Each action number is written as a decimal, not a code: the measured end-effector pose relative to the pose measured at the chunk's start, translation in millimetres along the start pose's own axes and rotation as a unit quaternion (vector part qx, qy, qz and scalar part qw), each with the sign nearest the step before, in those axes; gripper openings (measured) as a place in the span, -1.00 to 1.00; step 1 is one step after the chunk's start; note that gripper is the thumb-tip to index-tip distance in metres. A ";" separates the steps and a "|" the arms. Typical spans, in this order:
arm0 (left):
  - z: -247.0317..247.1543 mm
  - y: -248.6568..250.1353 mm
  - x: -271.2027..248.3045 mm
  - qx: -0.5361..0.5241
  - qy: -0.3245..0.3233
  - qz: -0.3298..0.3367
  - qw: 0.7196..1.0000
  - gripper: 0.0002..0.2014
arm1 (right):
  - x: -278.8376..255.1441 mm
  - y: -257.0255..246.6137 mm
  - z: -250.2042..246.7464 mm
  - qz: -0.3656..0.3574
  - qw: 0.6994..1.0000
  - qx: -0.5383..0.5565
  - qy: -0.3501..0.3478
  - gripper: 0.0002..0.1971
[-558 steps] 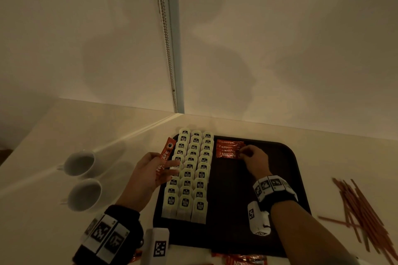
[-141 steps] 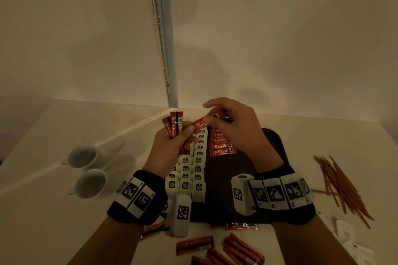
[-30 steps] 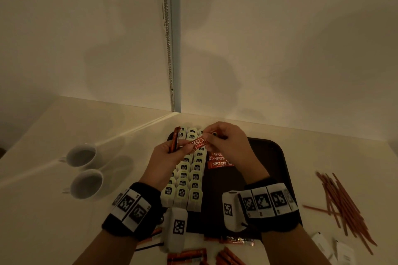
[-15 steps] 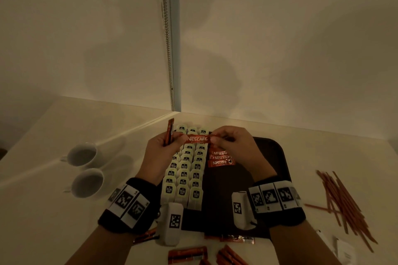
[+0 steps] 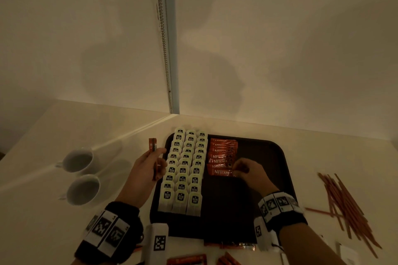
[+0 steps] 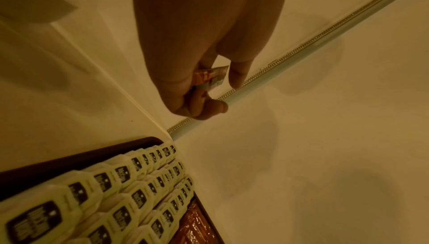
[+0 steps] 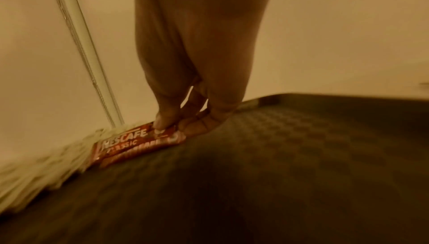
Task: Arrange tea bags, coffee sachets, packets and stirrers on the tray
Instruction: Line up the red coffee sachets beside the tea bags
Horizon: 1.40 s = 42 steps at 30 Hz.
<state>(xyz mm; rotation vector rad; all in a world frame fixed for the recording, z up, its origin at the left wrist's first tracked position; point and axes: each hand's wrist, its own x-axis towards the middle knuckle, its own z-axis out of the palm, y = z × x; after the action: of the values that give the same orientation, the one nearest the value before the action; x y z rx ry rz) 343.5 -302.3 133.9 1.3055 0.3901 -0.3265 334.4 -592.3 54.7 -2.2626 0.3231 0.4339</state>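
Nearby, two cups (image 5: 79, 175), loose stirrers (image 5: 346, 206), spare sachets (image 5: 187, 260)

Half a second before, both hands met above the rows of tea bags with one red coffee sachet (image 5: 223, 171) between them. The right hand (image 5: 247, 171) went down to the dark plastic tray (image 5: 277, 157) and laid that sachet at the near end of the sachet column. The left hand (image 5: 148, 168) drew back toward frame left, gripping its remaining red sachets (image 5: 152, 146).
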 end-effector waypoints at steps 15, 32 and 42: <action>-5.9 -2.7 -0.8 0.028 0.007 -0.008 1.000 -0.81 | 14.7 1.6 26.2 0.050 0.986 0.084 0.136 -0.87; 0.2 1.0 1.9 0.197 -0.070 0.062 0.976 -0.90 | 13.4 -9.9 23.1 0.080 0.977 0.093 0.176 -0.81; 27.8 14.4 1.6 0.320 -0.097 0.353 0.874 -0.55 | -47.2 -115.1 10.9 -0.157 0.925 0.330 -0.105 -0.79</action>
<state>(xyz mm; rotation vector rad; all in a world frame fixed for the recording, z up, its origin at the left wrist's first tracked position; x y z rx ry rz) 354.0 -326.0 151.5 1.9409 -0.4202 0.0532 331.0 -504.5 143.5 -1.5516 -0.0165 0.3302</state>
